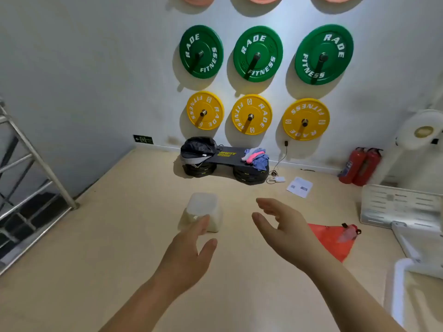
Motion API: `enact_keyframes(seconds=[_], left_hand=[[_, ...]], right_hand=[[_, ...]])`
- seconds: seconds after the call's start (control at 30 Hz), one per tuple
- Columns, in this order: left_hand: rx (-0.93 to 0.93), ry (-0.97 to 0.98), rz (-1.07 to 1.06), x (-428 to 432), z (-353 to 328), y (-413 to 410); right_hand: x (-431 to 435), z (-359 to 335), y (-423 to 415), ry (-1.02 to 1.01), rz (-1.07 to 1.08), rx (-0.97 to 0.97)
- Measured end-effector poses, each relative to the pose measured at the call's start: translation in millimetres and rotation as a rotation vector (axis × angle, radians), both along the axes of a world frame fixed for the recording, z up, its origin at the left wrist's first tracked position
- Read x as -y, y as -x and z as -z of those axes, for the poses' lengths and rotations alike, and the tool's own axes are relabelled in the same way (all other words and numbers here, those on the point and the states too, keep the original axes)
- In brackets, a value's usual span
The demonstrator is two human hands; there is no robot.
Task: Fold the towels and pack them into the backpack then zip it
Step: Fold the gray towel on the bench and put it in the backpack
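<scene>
A black and grey backpack (197, 149) lies on the left end of a low black bench (229, 157) against the far wall. On the bench's right end sits a loose heap of towels (256, 157), pink, white and pale blue. Both my hands are stretched out in front of me, well short of the bench. My left hand (189, 254) is open, fingers apart, holding nothing. My right hand (286, 227) is also open with curled fingers and nothing in it.
A translucent plastic stool (203, 212) stands on the floor just past my left hand. An orange bag (333, 238), white crate (398, 204), paper sheet (299, 186), charger cable (275, 176) and two fire extinguishers (359, 166) lie right. A metal rack (28, 178) stands left.
</scene>
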State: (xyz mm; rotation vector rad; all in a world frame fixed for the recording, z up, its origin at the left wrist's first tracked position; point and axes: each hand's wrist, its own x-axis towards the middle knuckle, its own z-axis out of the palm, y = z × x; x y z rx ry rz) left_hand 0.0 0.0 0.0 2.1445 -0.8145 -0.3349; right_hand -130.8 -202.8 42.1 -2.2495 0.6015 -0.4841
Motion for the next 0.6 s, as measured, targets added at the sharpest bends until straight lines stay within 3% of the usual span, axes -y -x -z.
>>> enact_keyframes(seconds=[0.3, 0.6], left_hand=[[0.023, -0.037, -0.192, 53, 1, -225], [-0.024, -0.067, -0.097, 196, 52, -506]], right_hand=[[82, 23, -276, -0.112, -0.184, -0.083], [214, 58, -509, -0.206, -0.124, -0.145]])
